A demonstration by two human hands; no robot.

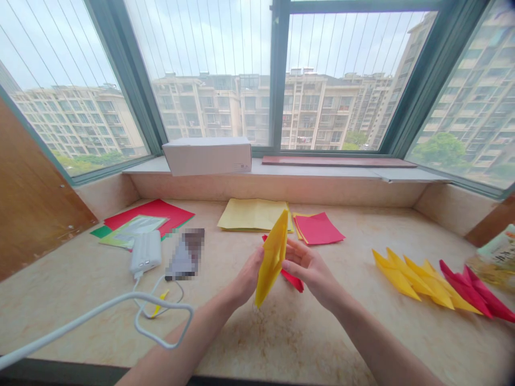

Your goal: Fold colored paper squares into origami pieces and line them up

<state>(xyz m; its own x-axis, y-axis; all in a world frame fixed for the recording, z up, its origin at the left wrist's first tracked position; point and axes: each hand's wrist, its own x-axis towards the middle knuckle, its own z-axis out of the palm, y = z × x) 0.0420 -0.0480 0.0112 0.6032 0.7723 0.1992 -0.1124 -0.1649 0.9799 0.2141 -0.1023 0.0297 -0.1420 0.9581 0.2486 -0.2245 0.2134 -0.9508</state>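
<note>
Between my hands a yellow folded paper piece (270, 262) is held upright above the counter, its long pointed shape tilted a little. My left hand (250, 274) grips its left side, the fingertips hidden behind the paper. On the right edge, the thumb and fingers of my right hand (306, 265) pinch the paper. Partly hidden behind it is a red folded paper piece (295, 281); whether it touches my hands I cannot tell.
Yellow folded papers (418, 276) and red ones (478, 289) lie in a row at right. Yellow sheets (251, 214) and red squares (321, 229) lie behind my hands. At left are a white power bank (146, 252), a cable (100, 311) and coloured sheets (169, 212). A white box (207, 156) stands on the sill.
</note>
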